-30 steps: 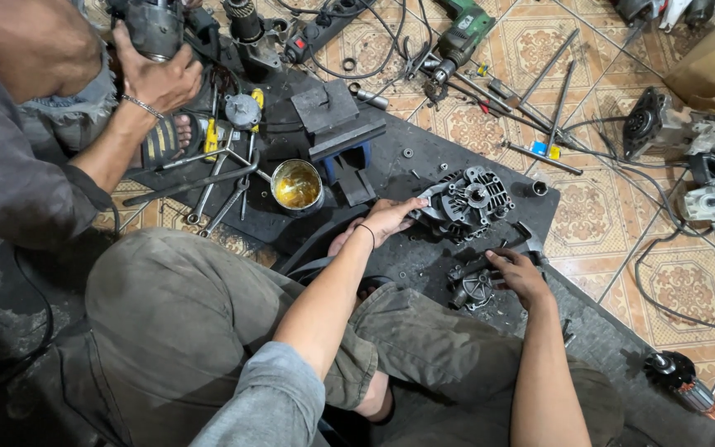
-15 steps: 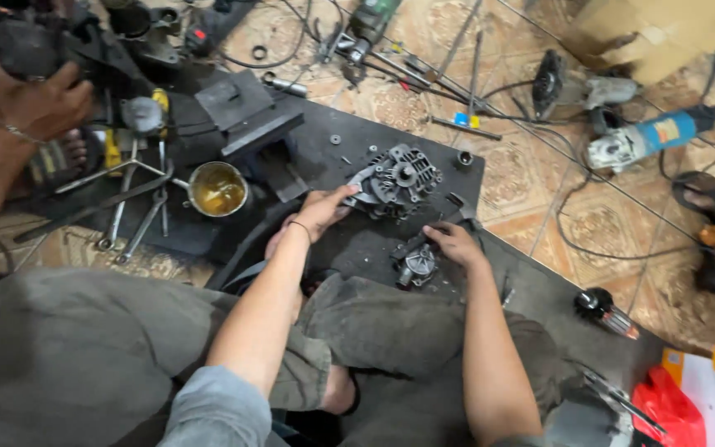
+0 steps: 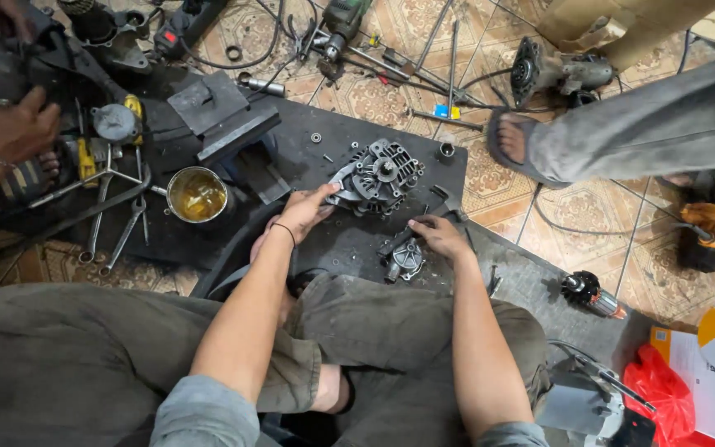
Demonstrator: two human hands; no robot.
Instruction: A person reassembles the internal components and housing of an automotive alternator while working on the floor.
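The left hand (image 3: pixel 304 211) rests open-fingered on the housing (image 3: pixel 376 175) lying on the black mat (image 3: pixel 333 248), the right hand (image 3: pixel 439 236) grips a hammer (image 3: pixel 424 222); a glancing blow could crack its fins or catch those fingers

The housing (image 3: pixel 378 176) is dull grey cast metal, ribbed and grimy. It lies on a matt black rubber mat (image 3: pixel 349 240) over glossy patterned floor tiles (image 3: pixel 589 223). The tin (image 3: pixel 197 194) is shiny metal – its oil gleams. The trousers (image 3: pixel 84 356) are rough, stained cloth.
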